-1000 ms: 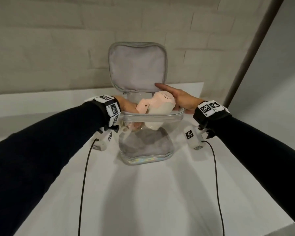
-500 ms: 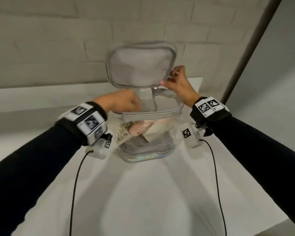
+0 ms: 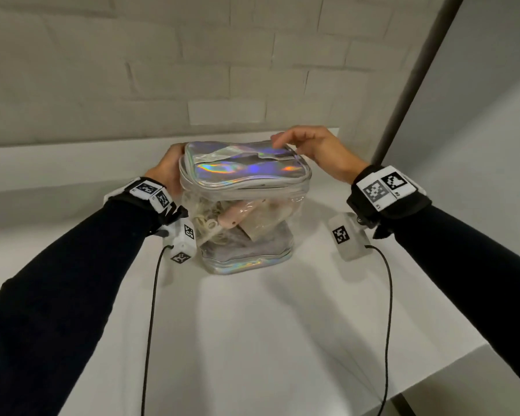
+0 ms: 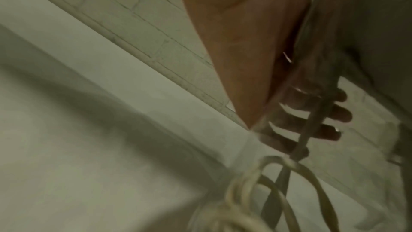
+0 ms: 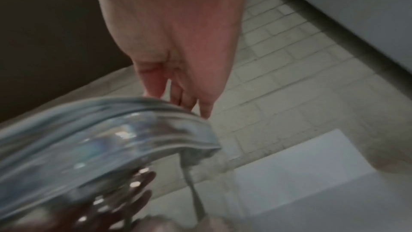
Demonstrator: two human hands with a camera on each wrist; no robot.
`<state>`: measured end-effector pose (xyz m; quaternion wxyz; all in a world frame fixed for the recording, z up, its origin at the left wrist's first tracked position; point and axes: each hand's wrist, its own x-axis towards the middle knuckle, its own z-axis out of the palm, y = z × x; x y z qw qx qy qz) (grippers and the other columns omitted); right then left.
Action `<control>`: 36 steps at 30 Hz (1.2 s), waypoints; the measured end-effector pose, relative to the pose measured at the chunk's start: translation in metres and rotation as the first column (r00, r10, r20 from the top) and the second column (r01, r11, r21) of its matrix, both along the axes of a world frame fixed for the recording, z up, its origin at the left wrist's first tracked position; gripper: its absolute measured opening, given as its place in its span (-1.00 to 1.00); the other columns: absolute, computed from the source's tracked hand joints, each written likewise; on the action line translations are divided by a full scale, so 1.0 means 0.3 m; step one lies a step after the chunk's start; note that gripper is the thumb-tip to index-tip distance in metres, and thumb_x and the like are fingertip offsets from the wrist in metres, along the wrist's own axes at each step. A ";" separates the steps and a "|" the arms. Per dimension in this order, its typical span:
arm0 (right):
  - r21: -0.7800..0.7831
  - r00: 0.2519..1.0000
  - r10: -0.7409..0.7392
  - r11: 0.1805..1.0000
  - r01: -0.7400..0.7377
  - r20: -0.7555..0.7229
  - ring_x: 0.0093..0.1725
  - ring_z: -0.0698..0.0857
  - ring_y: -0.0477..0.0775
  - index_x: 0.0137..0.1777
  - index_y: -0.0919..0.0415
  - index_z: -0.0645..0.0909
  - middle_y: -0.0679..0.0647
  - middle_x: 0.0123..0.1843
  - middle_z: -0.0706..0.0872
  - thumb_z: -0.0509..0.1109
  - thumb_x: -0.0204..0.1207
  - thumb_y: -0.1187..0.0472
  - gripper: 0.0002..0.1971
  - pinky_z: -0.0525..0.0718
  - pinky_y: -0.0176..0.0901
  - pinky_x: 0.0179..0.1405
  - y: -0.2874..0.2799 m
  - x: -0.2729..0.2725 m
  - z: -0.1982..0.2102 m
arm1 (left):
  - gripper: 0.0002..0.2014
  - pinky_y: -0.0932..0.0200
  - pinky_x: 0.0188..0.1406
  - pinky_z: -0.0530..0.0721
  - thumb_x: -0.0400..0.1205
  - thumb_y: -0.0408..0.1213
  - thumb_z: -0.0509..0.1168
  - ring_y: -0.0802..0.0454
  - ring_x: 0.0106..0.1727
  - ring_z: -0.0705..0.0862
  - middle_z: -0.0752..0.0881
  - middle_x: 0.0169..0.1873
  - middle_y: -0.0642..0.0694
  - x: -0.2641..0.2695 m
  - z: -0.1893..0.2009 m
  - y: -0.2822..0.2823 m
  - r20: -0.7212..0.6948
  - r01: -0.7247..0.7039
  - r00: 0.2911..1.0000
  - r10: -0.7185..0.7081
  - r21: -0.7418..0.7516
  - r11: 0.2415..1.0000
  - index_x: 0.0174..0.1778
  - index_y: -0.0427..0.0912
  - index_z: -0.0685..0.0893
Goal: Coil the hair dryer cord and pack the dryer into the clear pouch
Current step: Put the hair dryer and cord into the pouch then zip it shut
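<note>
The clear pouch (image 3: pixel 246 223) stands on the white table (image 3: pixel 252 340), its iridescent lid (image 3: pixel 240 166) folded down over the opening. Through the clear wall I see the pink hair dryer (image 3: pixel 237 217) lying tilted and the coiled pale cord (image 3: pixel 206 219) to its left; the cord (image 4: pixel 256 191) also shows close up in the left wrist view. My left hand (image 3: pixel 168 168) lies against the pouch's left rear corner, with straight fingers (image 4: pixel 334 117) seen through the plastic. My right hand (image 3: pixel 300 142) hovers over the lid's far right edge, fingertips (image 5: pixel 200 107) touching the rim (image 5: pixel 125 112).
A pale brick wall (image 3: pixel 192 70) runs right behind the table. A dark slanted pole (image 3: pixel 409 85) stands at the back right. The table's edge (image 3: pixel 451 364) drops off at the front right. Black cables (image 3: pixel 150 325) hang from both wrist cameras.
The dryer went from the pouch's mouth down inside. The lid, upright before, has been folded down over the opening by my right hand. My left hand left the opening for the pouch's side.
</note>
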<state>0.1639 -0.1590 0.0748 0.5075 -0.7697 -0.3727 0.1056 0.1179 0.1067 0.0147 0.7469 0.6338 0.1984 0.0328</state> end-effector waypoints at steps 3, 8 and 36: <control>-0.259 0.973 0.093 0.965 -0.036 0.213 0.39 0.47 -0.06 0.42 0.04 0.40 0.02 0.42 0.52 0.28 0.43 -0.05 -0.46 0.36 -0.23 0.41 0.043 -0.096 0.015 | -0.52 0.32 -0.35 0.72 0.59 -0.13 0.05 0.07 -0.38 0.79 0.83 -0.35 -0.07 -0.004 0.007 -0.019 0.044 0.144 0.989 -0.142 -0.043 0.989 -0.45 -0.12 0.83; -0.536 0.797 0.259 0.839 0.094 0.546 0.50 0.37 0.08 0.59 0.00 0.06 0.06 0.57 0.37 0.52 0.27 -0.14 -0.04 0.31 -0.08 0.48 0.125 -0.144 -0.018 | -0.75 0.16 -0.14 0.69 0.56 -0.32 0.16 0.10 -0.31 0.77 0.82 -0.39 0.00 -0.020 0.042 -0.012 0.192 0.143 0.969 -0.152 0.059 0.988 -0.06 -0.27 0.74; -0.665 0.895 0.117 0.712 0.227 0.431 0.60 0.21 0.16 0.44 -0.37 0.19 -0.16 0.60 0.29 0.07 0.15 -0.54 -0.21 0.07 0.71 0.36 0.157 -0.147 -0.058 | -0.89 0.12 -0.27 0.42 0.50 -0.49 0.28 -0.20 -0.31 0.59 0.63 -0.34 -0.36 -0.453 0.018 -0.279 0.472 -0.431 0.882 0.000 0.805 0.408 -0.26 -0.44 0.69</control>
